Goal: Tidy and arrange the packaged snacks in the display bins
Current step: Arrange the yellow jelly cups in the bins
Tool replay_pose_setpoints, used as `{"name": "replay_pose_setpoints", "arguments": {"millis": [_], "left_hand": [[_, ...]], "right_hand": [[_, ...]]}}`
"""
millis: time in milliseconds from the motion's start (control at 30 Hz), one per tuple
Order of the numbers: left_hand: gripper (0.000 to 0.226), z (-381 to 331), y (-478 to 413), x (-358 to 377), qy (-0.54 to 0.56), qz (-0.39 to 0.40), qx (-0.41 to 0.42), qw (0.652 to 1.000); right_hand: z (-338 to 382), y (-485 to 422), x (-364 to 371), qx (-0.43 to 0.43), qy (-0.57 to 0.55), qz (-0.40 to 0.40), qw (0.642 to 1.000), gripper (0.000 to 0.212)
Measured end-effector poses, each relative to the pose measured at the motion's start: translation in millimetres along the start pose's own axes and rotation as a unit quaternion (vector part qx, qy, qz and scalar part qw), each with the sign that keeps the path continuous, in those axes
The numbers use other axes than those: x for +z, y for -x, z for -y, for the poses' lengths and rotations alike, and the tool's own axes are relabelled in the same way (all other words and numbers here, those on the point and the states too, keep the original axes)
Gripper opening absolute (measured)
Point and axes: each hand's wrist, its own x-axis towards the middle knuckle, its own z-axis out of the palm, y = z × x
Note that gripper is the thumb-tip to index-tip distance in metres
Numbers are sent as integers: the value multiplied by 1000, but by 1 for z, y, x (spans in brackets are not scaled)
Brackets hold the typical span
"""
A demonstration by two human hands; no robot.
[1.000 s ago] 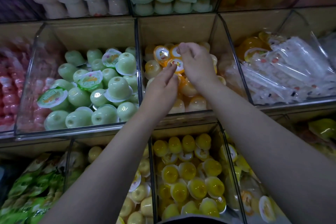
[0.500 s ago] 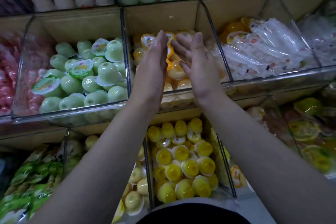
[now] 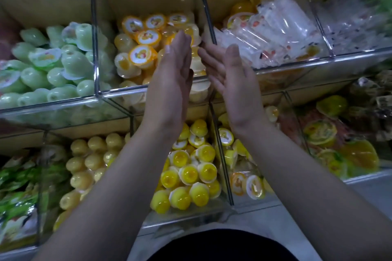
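Both hands, left hand (image 3: 169, 85) and right hand (image 3: 232, 78), hover empty, fingers (image 3: 179, 48) straight, before the orange jelly cups (image 3: 142, 54) at upper centre. Several cups lie tipped; tidying appears unfinished.

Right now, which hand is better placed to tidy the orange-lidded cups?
Probably left: the left hand hovers open just in front of the orange-lidded cups; the right hand sits nearer the divider.
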Motion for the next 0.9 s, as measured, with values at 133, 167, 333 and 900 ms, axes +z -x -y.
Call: {"name": "replay_pose_setpoints", "arguments": {"millis": [133,167,333,900], "left_hand": [[52,17,18,31,1,3,-7,1000],[52,23,22,36,3,1,-11,1000],[54,53,39,58,4,-5,-41,999],[52,138,81,80,-23,-74,-143,987]], "right_hand": [[1,12,-38,6,-17,-4,1000,61],[0,15,-47,8,-15,-4,1000,59],[-12,32,-85,36,-6,-10,999,54],[-71,83,-157,164,29,-12,986,42]]}}
